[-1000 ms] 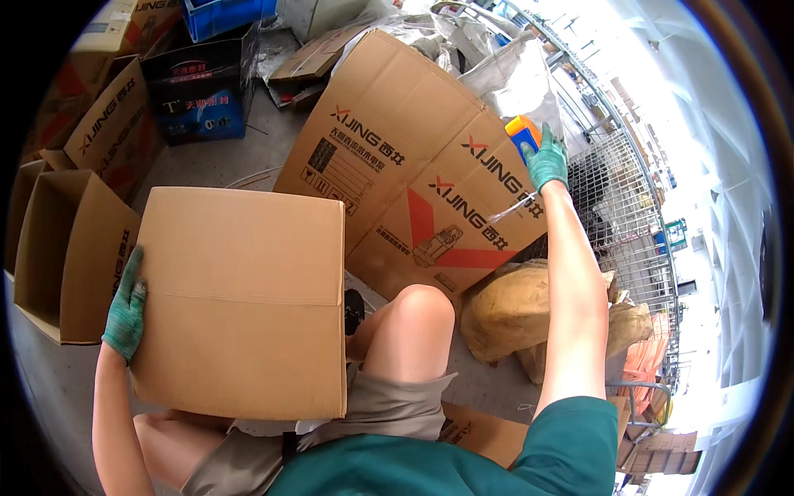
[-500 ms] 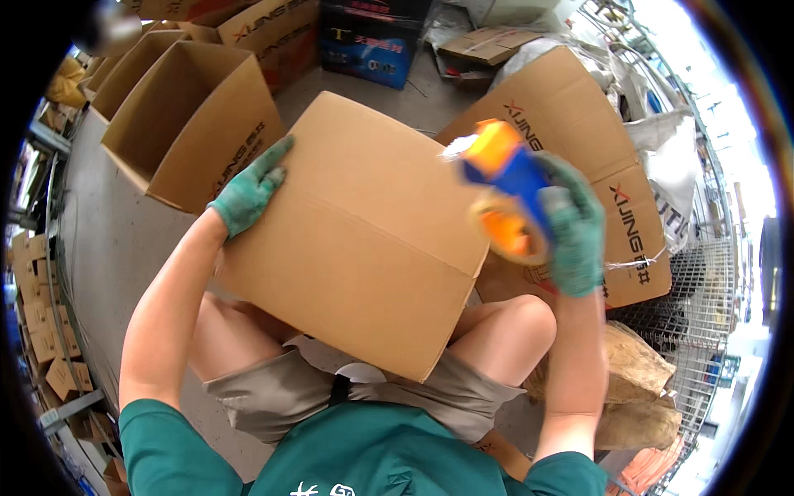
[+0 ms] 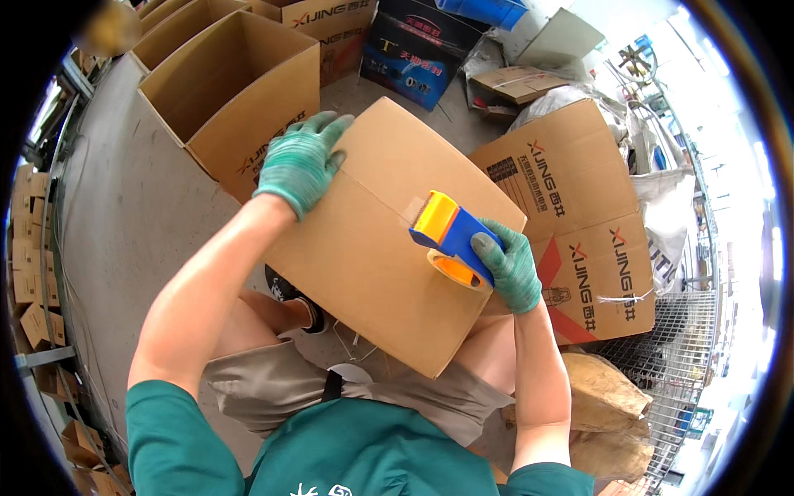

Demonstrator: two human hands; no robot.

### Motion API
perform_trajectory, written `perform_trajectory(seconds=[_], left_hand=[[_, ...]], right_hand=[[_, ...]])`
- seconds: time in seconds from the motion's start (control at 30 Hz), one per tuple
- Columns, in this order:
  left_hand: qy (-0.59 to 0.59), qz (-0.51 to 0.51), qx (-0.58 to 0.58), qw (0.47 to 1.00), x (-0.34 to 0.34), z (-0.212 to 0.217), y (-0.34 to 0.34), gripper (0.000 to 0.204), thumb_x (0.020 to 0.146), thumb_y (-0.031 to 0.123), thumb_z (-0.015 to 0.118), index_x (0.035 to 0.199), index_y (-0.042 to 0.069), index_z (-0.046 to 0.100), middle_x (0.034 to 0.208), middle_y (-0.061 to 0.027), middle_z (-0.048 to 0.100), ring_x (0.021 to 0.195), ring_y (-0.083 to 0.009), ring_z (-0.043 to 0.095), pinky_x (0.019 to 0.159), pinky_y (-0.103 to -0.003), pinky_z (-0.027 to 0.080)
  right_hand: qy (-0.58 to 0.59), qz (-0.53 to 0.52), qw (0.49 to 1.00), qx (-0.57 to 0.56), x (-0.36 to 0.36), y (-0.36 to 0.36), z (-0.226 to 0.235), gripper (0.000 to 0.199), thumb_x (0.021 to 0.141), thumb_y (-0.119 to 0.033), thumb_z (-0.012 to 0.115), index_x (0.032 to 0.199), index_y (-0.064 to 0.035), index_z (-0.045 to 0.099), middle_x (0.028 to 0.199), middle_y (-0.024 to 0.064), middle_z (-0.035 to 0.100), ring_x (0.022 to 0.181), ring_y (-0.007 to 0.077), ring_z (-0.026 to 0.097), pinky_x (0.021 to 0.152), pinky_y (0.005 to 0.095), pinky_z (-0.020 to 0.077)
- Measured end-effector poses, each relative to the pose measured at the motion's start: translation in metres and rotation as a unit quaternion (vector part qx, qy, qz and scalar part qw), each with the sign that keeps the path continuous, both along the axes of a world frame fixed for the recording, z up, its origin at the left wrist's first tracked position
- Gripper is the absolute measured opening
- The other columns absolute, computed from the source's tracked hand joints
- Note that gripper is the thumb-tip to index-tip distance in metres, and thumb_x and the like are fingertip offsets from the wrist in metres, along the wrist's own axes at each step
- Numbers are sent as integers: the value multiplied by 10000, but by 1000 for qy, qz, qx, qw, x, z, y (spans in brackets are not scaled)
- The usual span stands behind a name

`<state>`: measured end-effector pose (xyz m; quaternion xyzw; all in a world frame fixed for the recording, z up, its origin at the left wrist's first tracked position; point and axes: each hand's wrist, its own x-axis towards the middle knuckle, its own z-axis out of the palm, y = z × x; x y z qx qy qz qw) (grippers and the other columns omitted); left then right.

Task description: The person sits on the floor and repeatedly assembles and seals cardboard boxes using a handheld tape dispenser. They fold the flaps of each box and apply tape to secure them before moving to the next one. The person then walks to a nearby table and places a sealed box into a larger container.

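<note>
A closed brown cardboard box (image 3: 380,273) lies tilted across my lap, a seam running over its upper face. My left hand (image 3: 302,161), in a green knit glove, rests on the box's far left edge with fingers stretched out and thumb apart. A blue and yellow tape dispenser (image 3: 463,237) is in my gloved right hand (image 3: 514,266), whose fingers wrap round its right side. The dispenser's yellow toothed head sits over the seam near the middle of the face. Beside that head, a short piece of clear tape (image 3: 413,210) shows on the cardboard.
Open empty cartons (image 3: 248,99) stand at the far left. A black printed box (image 3: 422,54) and a blue bin (image 3: 488,10) are at the back. To the right lean a printed carton (image 3: 571,190) and a wire mesh cage (image 3: 674,331), with brown sacks (image 3: 608,384) nearby.
My right hand has brought the tape dispenser left and down onto the box. My left hand has shifted to the right along with the view, its fingers now spread over the box's edge.
</note>
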<state>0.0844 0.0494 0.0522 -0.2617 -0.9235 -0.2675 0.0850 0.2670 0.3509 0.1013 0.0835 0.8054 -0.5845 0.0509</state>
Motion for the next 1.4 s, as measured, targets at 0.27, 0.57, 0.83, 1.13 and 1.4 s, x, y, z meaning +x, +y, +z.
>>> perform_trajectory(seconds=[0.27,0.57,0.83,1.13,1.4], left_hand=[[-604,12,292,742,79,19,47,733,987,802,363,984,129,653,801,-9,660,604,-114,625,453,-263,435],[-325,-23,341,882,79,-34,79,402,1096,381,531,1244,39,680,863,-41,656,731,-195,619,659,-336,537],[-361,91,418,829,-74,-12,-49,219,1107,229,491,1085,52,618,923,-86,645,822,-229,678,698,-406,619],[-525,-20,114,843,-75,-125,-49,467,1016,349,603,1402,88,617,1341,-132,687,1185,-259,646,1024,-387,485],[-201,-100,123,967,-65,-42,-34,859,854,453,747,1585,150,414,1605,-141,437,1498,-337,382,1208,-483,318]], right_hand=[[4,-9,1000,17,-1,-1,-3,530,954,-433,755,1227,21,719,1015,50,744,920,101,662,853,287,551],[-1,23,999,47,-6,-8,6,602,924,-475,778,1272,9,694,987,52,734,877,101,659,797,276,552],[-58,53,996,52,-19,-13,24,657,915,-536,763,1311,-19,677,918,39,706,711,76,624,610,246,520],[-70,67,994,59,-32,-27,23,611,931,-504,747,1288,-13,688,944,54,735,746,89,648,643,260,540],[-86,66,990,95,-32,-26,31,525,938,-454,741,1224,-15,719,910,68,729,726,101,649,653,287,548]])
